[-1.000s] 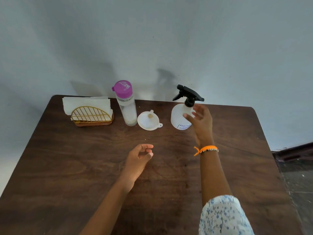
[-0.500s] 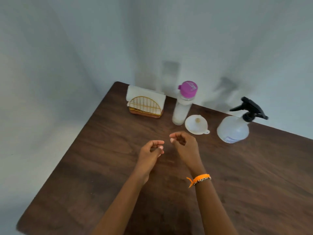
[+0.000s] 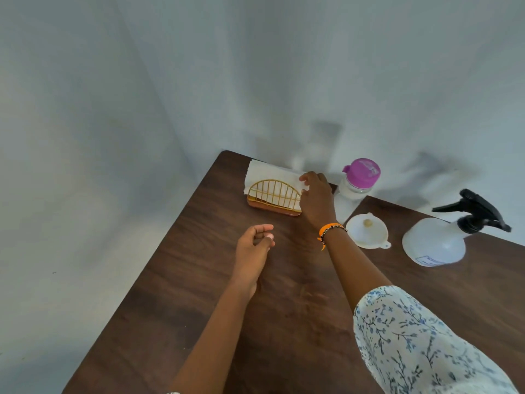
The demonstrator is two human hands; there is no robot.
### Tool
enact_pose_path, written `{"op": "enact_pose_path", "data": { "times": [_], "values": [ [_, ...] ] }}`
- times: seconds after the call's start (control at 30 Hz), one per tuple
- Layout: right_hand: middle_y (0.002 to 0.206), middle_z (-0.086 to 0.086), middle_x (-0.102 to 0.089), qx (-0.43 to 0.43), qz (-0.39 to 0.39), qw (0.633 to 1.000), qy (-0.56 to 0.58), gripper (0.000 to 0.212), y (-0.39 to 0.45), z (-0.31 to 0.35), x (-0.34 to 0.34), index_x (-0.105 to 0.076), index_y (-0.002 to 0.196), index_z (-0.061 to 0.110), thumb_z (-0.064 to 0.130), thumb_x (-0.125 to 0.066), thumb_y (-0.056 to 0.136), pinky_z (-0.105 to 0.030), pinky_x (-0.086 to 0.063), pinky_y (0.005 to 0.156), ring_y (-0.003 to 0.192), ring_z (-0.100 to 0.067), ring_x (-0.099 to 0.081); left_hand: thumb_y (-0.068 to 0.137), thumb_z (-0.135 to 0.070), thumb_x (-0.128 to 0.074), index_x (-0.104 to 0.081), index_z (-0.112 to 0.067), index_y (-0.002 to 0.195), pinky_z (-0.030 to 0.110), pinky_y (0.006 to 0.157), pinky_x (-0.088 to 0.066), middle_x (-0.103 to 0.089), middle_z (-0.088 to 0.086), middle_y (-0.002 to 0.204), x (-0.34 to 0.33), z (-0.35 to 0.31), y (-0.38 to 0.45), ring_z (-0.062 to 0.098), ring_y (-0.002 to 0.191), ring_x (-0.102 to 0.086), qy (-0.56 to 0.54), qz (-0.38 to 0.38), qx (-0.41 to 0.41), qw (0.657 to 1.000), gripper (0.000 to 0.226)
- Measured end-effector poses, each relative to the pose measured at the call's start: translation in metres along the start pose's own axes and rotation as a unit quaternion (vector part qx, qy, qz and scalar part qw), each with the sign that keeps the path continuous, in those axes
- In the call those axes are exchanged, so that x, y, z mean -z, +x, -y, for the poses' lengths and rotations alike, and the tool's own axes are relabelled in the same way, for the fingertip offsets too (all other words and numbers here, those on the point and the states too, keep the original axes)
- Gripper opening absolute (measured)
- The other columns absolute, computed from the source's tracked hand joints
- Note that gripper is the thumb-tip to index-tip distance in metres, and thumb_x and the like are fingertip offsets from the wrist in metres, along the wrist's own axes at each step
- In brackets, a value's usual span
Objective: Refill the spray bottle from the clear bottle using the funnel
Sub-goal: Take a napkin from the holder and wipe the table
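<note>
Fingers (image 3: 305, 177) of my right hand (image 3: 316, 199) now pinch the paper napkins (image 3: 270, 173) at far left, having left the spray bottle (image 3: 434, 243), which stands capped at right beside funnel (image 3: 366, 231) and clear bottle (image 3: 355, 189); my left hand (image 3: 254, 245) hangs loosely curled, so refilling waits.

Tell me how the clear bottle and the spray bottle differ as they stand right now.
The clear bottle is tall and slim; the spray bottle is squat and rounded. The clear bottle has a purple cap; the spray bottle carries a black trigger head. The right hand partly hides the clear bottle while reaching to the napkins; nothing covers the spray bottle. Both stand capped on the table, either side of the funnel, untouched.
</note>
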State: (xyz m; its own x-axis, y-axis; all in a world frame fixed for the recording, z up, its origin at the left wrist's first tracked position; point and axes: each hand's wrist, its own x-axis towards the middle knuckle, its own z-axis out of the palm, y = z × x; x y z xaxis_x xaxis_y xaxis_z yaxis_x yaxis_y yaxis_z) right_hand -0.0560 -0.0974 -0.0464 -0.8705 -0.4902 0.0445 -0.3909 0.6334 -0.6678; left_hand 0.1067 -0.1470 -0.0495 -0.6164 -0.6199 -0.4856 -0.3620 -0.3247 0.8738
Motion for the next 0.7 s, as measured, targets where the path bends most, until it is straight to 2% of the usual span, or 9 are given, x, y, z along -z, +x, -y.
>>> {"op": "enact_pose_path", "data": {
  "times": [0.1, 0.2, 0.3, 0.4, 0.47, 0.53, 0.6, 0.7],
  "values": [
    [0.107, -0.016, -0.059, 0.001, 0.0, 1.0, -0.018, 0.026, 0.007, -0.002, -0.005, -0.057, 0.107, 0.002, -0.004, -0.047, 0.085, -0.025, -0.039, 0.076, 0.096, -0.028, -0.057, 0.091, -0.012, -0.052, -0.054, -0.029, 0.112, 0.031, 0.096, -0.046, -0.056, -0.006, 0.104, 0.003, -0.015, 0.022, 0.011, 0.104, -0.056, 0.005, -0.042, -0.013, 0.999, 0.027],
    [0.101, -0.015, -0.062, 0.003, -0.014, 1.0, -0.022, 0.019, 0.011, -0.003, -0.008, -0.061, 0.1, 0.002, -0.001, -0.05, 0.085, -0.028, -0.043, 0.075, 0.091, -0.028, -0.059, 0.093, -0.015, -0.051, -0.046, -0.024, 0.126, 0.023, 0.086, -0.041, -0.053, -0.007, 0.112, 0.009, -0.035, 0.045, 0.008, 0.104, -0.051, 0.018, -0.09, -0.039, 0.995, 0.034],
    [0.097, -0.013, -0.062, 0.005, -0.024, 1.0, -0.02, 0.015, 0.015, -0.003, -0.01, -0.063, 0.096, 0.005, 0.001, -0.058, 0.082, -0.021, -0.039, 0.069, 0.084, -0.023, -0.058, 0.093, -0.014, -0.05, -0.041, -0.021, 0.134, 0.019, 0.081, -0.038, -0.053, -0.003, 0.122, 0.016, -0.051, 0.071, 0.005, 0.103, -0.049, 0.045, -0.11, -0.061, 0.991, 0.042],
    [0.096, -0.01, -0.061, 0.005, -0.028, 1.0, -0.006, 0.014, 0.02, 0.0, -0.012, -0.064, 0.094, 0.007, 0.005, -0.064, 0.08, -0.011, -0.03, 0.06, 0.081, -0.015, -0.055, 0.094, -0.009, -0.049, -0.039, -0.021, 0.137, 0.021, 0.087, -0.037, -0.048, -0.001, 0.136, 0.021, -0.06, 0.091, 0.01, 0.118, -0.047, 0.076, -0.081, -0.059, 0.992, 0.047],
    [0.096, -0.008, -0.059, 0.013, -0.034, 0.999, -0.003, 0.018, 0.024, 0.003, -0.013, -0.063, 0.094, 0.008, 0.006, -0.068, 0.077, -0.014, -0.032, 0.061, 0.082, -0.015, -0.055, 0.093, -0.008, -0.05, -0.041, -0.022, 0.137, 0.023, 0.089, -0.038, -0.045, -0.001, 0.14, 0.023, -0.063, 0.101, 0.014, 0.127, -0.044, 0.098, -0.058, -0.062, 0.992, 0.047],
    [0.095, -0.004, -0.056, 0.023, -0.04, 0.999, -0.016, 0.02, 0.028, 0.006, -0.014, -0.061, 0.095, 0.009, 0.009, -0.07, 0.077, -0.015, -0.03, 0.057, 0.08, -0.012, -0.05, 0.091, -0.009, -0.054, -0.048, -0.02, 0.131, 0.028, 0.094, -0.041, -0.049, 0.001, 0.137, 0.025, -0.066, 0.109, 0.016, 0.126, -0.045, 0.133, -0.043, -0.074, 0.987, 0.042],
    [0.094, -0.004, -0.057, 0.024, -0.05, 0.998, -0.033, 0.013, 0.033, 0.009, -0.015, -0.063, 0.092, 0.01, 0.012, -0.068, 0.08, -0.013, -0.028, 0.054, 0.079, -0.012, -0.049, 0.089, -0.011, -0.058, -0.054, -0.016, 0.123, 0.028, 0.092, -0.043, -0.055, 0.003, 0.13, 0.025, -0.068, 0.116, 0.016, 0.12, -0.05, 0.162, -0.044, -0.089, 0.982, 0.035],
    [0.09, -0.008, -0.061, 0.021, -0.061, 0.997, -0.032, 0.005, 0.039, 0.012, -0.015, -0.065, 0.085, 0.008, 0.011, -0.064, 0.082, -0.014, -0.028, 0.053, 0.075, -0.014, -0.05, 0.087, -0.014, -0.061, -0.059, -0.012, 0.111, 0.019, 0.079, -0.044, -0.061, 0.003, 0.116, 0.027, -0.069, 0.126, 0.013, 0.103, -0.055, 0.177, -0.05, -0.117, 0.976, 0.024]
  ]
}}
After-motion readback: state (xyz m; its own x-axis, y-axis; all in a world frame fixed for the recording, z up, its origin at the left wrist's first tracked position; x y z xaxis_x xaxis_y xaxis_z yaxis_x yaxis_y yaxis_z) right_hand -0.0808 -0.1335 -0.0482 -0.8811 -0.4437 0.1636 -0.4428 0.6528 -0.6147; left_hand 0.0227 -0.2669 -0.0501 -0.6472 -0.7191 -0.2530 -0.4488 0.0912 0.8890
